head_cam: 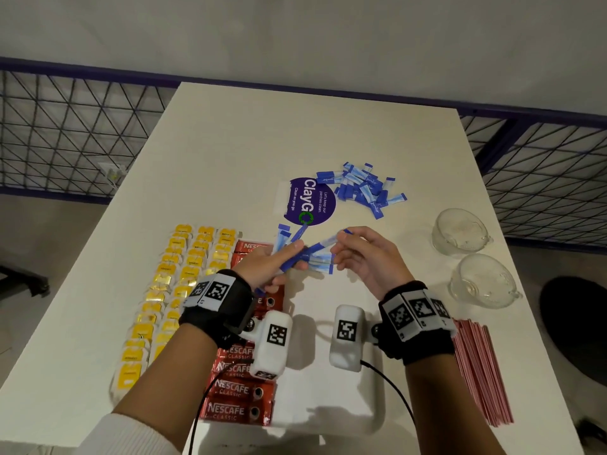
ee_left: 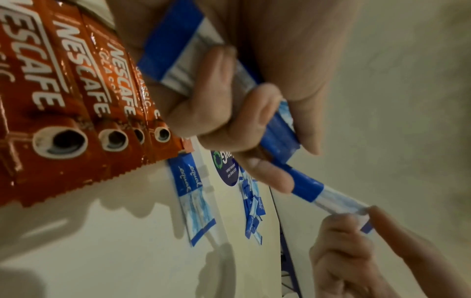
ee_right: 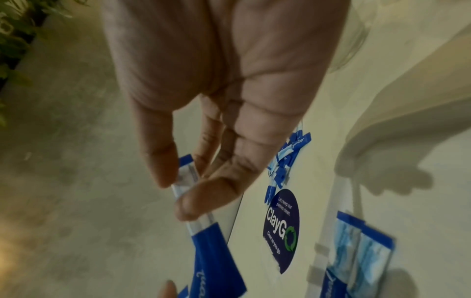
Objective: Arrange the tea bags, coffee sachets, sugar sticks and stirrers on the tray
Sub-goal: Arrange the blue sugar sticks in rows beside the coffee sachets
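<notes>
Mid-frame, the left hand [head_cam: 274, 261] grips a bunch of sugar sticks [head_cam: 315, 257] while the right hand [head_cam: 364, 254] pinches one stick's tip. I'd square the ends before laying them beside the coffee sachets [head_cam: 238, 399], lower centre. Loose pile [head_cam: 361, 188] waits upper right.

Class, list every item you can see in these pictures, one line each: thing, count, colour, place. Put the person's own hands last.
Tea bags: many, yellow, three rows at table's left.
Coffee sachets: several, red, column right of the tea bags.
Loose sugar sticks: a pile, blue and white, far centre.
Held sugar sticks: a bunch, blue and white, between both hands.
Sticker: one, purple, table centre.
Glass cups: two, clear, right side.
Stirrers: a stack, red, near right edge.
Table: one, white.
Left hand: grips the bunch.
Right hand: pinches one stick's end.
</notes>
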A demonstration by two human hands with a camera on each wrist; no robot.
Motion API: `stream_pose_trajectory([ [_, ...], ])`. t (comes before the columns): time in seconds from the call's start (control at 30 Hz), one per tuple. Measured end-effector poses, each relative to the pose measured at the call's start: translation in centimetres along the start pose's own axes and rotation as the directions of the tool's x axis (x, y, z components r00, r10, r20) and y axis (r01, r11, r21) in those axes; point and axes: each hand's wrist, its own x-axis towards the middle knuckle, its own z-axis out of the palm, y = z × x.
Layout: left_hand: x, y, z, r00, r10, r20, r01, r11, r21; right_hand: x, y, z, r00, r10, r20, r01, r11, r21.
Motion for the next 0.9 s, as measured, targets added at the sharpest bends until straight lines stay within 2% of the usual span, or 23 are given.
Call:
stream_pose_trajectory([
  [0.23, 0.4, -0.8, -0.3, 0.997, 0.041, -0.071, -0.047, 0.996, -0.082, 0.1, 0.4, -0.1, 1.000, -0.016, 0.027, 0.017, 0.999, -0.040],
  [0.33, 0.3, -0.9, -0.4, 0.991, 0.084, -0.102, -0.094, 0.991, -0.098, 0.2, 0.7, -0.6, 0.999, -0.009, 0.040, 0.014, 0.993, -0.121],
  [0.43, 0.3, -1.0, -0.4, 0.983, 0.069, -0.173, -0.090, 0.988, -0.122, 0.3, 1.0, -0.8, 0.999, 0.010, 0.045, 0.001, 0.974, -0.228],
  [0.57, 0.4, -1.3, -0.3, 0.983, 0.017, -0.181, -0.028, 0.998, -0.057, 0.4, 1.4, -1.0, 0.998, 0.040, 0.038, -0.026, 0.946, -0.323],
  [0.77, 0.7, -1.7, -0.2, 0.972, -0.029, -0.232, 0.032, 0.999, 0.008, 0.8, 2.6, -1.7, 0.994, 0.092, -0.059, -0.108, 0.918, -0.383],
  [0.9, 0.7, -2.0, 0.1, 0.967, 0.008, -0.256, 0.040, 0.983, 0.180, 1.1, 3.4, -2.2, 0.982, 0.160, -0.101, -0.187, 0.894, -0.408],
])
